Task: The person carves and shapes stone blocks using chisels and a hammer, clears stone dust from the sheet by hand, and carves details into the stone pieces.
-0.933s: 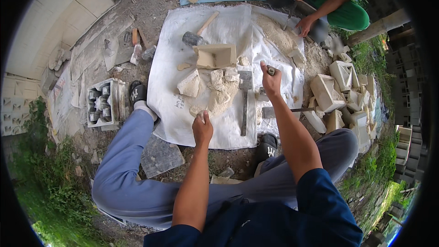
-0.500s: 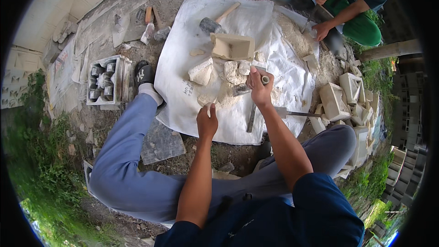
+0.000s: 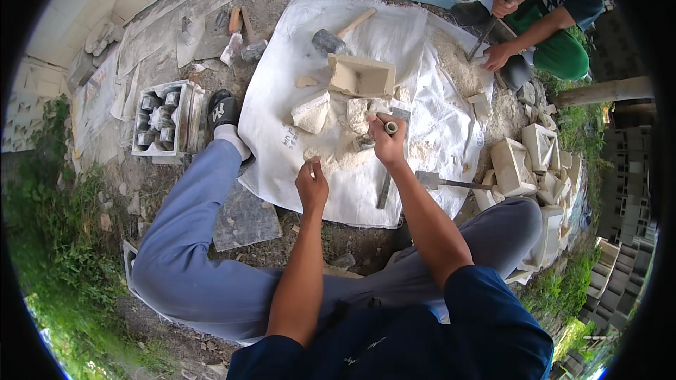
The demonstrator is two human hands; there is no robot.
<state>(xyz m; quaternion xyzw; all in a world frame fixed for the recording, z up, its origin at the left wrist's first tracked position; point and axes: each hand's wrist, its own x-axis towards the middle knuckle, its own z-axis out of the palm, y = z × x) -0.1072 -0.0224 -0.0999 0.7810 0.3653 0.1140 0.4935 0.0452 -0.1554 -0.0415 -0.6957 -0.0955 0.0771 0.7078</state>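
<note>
Over the white woven sheet [image 3: 271, 109], my right hand [image 3: 389, 144] is closed around the round-ended handle of a short tool. Its flat dark head [image 3: 362, 143] sits low among pale dust and is partly hidden by the hand. My left hand [image 3: 311, 181] is closed, thumb and fingers pinched at the edge of the dust; what they hold, if anything, is too small to make out. Beyond the hands lie a pale chunk of stone [image 3: 311, 111], a smaller chunk [image 3: 356, 110] and a hollowed, box-shaped pale block [image 3: 366, 76]. Grey metal strips [image 3: 384, 191] lie beside my right hand.
A mallet [image 3: 328, 41] lies at the sheet's far side. A flat-bladed tool [image 3: 428, 180] rests near my right forearm. Broken hollow blocks [image 3: 517, 165] are heaped at right. A tray of dark pieces [image 3: 160, 119] stands at left. At far right, another person's hands [image 3: 501, 55] hold a rod-like tool.
My right hand has shifted slightly left with the tool, its wrist turned. My left hand has drawn slightly left. The other person's tool now stands more upright.
</note>
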